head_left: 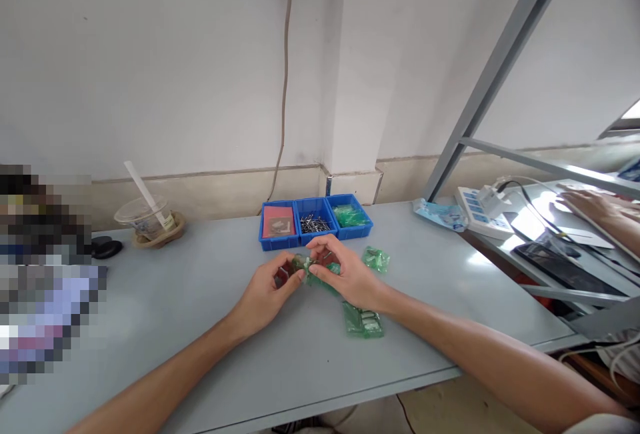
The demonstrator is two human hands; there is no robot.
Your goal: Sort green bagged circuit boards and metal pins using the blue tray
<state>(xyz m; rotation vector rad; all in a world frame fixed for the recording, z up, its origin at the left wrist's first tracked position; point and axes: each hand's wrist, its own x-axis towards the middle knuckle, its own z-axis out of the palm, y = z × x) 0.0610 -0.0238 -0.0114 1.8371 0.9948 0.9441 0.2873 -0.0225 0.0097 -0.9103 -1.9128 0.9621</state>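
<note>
Three blue bins (315, 238), three green packets (363, 321) outside them, one plastic cup (144, 218).

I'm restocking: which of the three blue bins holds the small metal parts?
The middle blue bin: dark metal pieces fill it, while the left bin holds something red and the right bin green packets.

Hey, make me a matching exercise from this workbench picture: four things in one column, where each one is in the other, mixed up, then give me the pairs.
Things
1. metal pins
2. clear cup
3. small green packet
4. white power strip

Places
A. held between the left hand and the right hand
B. far left of the grey table, near the wall
C. on the next bench to the right
D. in the middle blue bin

Pairs: 1-D, 2-B, 3-A, 4-C
</note>
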